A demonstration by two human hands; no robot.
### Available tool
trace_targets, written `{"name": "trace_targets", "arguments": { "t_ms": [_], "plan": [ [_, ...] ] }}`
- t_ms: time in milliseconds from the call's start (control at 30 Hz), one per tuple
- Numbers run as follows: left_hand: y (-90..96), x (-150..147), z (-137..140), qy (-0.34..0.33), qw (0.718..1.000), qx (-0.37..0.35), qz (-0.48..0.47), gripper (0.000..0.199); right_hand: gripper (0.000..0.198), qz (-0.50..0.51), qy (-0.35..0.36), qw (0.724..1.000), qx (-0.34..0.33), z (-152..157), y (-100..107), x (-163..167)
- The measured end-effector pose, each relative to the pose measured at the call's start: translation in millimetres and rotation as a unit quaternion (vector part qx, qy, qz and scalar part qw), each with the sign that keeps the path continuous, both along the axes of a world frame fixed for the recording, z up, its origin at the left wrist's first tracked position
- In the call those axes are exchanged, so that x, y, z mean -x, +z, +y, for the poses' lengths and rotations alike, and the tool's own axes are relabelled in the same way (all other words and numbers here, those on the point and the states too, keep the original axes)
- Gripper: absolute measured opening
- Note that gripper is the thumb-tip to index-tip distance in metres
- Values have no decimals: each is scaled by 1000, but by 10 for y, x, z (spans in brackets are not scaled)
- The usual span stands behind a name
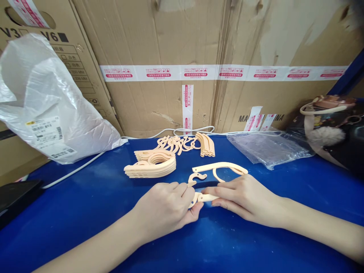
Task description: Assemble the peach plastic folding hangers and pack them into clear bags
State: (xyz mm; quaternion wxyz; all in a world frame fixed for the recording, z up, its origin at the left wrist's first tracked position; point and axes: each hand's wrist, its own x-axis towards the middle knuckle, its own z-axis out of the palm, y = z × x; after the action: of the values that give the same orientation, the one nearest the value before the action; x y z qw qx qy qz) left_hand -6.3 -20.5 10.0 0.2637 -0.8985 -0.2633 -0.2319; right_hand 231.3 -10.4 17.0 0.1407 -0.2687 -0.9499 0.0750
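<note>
My left hand [170, 204] is closed around a cream plastic hanger piece [193, 200] with a small hole, mostly hidden by the fingers. My right hand [247, 199] pinches a cream hanger arm [209, 197], whose end overlaps that piece between the hands. Just beyond them lie a loose hanger hook [196, 177] and a curved hanger arm [220, 165] with a second arm below it, partly behind my right fingers. Farther back left is a stack of folded hangers [159, 167]. Behind it are a pile of hooks [176, 143] and a bundle of hanger arms [206, 144].
The table [227, 242] has a blue top. A white plastic parcel [51, 98] stands at the left, above a black object [17, 197]. Clear plastic bag [267, 148] and a dark bag [318, 132] lie at the right. Cardboard boxes [159, 106] and a white cable [153, 134] line the back.
</note>
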Motion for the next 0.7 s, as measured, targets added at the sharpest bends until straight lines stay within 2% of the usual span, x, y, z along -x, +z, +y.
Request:
{"name": "trace_targets", "arguments": {
  "t_ms": [700],
  "plan": [
    [-6, -3, -6, -2, 1000, -8, -1, 32, 36, -6, -5, 1000, 19, -1, 13, 3]
  ]
}}
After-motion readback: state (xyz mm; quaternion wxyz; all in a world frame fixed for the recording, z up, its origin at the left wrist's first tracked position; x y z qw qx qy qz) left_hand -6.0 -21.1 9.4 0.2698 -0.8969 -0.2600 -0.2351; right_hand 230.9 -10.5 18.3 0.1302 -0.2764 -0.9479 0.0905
